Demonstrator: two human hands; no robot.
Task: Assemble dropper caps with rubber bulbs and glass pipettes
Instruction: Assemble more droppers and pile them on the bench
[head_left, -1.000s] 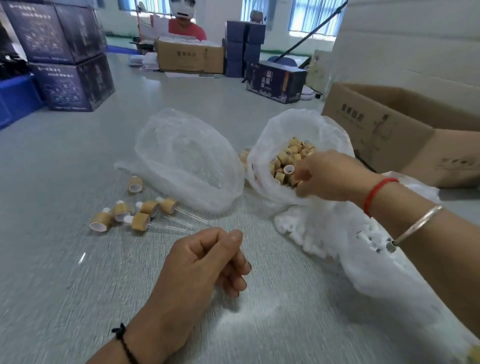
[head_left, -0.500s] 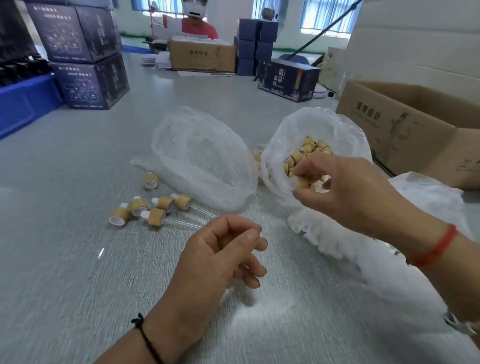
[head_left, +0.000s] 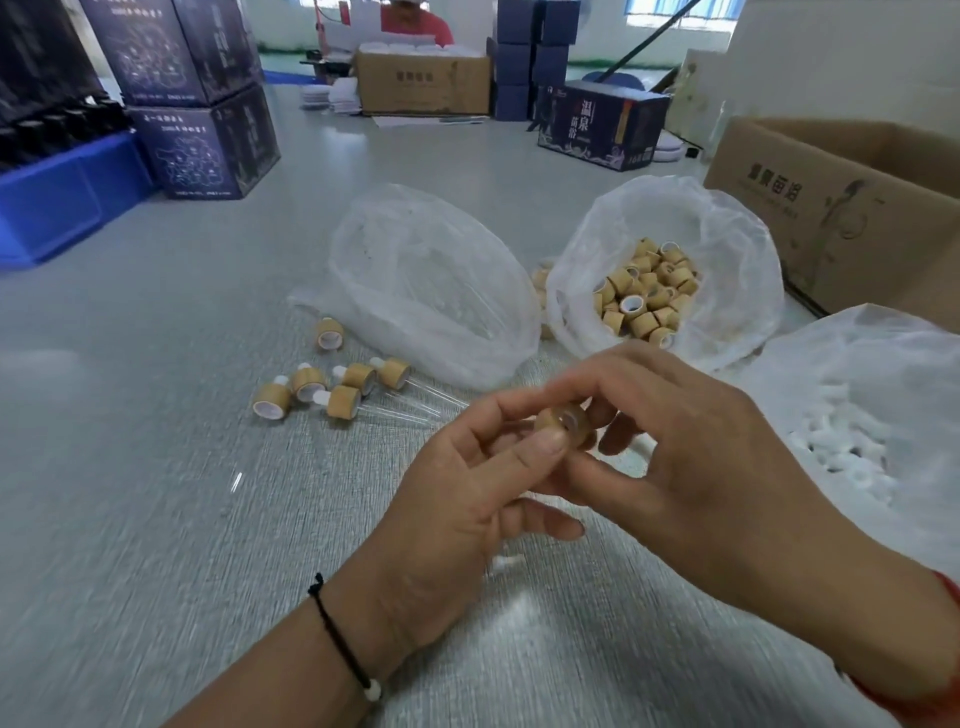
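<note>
- Bamboo dropper cap (head_left: 566, 420) at frame centre, above the grey table (head_left: 156, 467), held between both hands; blurred, so cannot tell if a bulb or pipette is fitted.
- Left hand (head_left: 467, 499) comes from lower left; thumb and forefinger pinch the cap's left side, other fingers loosely curled below. Black cord bracelet (head_left: 340, 639) on the wrist.
- Right hand (head_left: 691, 467) comes from lower right; fingertips curl round the cap from the right and above, hiding most of it. Red string (head_left: 948, 592) at the wrist, frame edge.
- Clear plastic bag of loose bamboo caps (head_left: 647, 296) right of centre, upper half, mouth open toward the camera, just beyond the hands.
- Bag of white rubber bulbs (head_left: 852, 452) at right edge, partly behind the right forearm.
- Third plastic bag (head_left: 431, 280) centre, left of the cap bag, touching it; contents unclear.
- Assembled droppers (head_left: 353, 392) left of centre: a cluster lying on the table, white bulbs pointing left, glass pipettes (head_left: 415, 408) pointing right toward the hands. One lone cap (head_left: 329, 332) lies just above the cluster.
- Open cardboard box (head_left: 852, 208) upper right, behind the cap bag.
- Dark printed cartons (head_left: 197, 104) stacked upper left; blue bin (head_left: 57, 202) at left edge.
- Another cardboard box (head_left: 423, 83) and a dark box (head_left: 602, 124) top centre; a person in red (head_left: 415, 21) behind them, mostly cut off.
</note>
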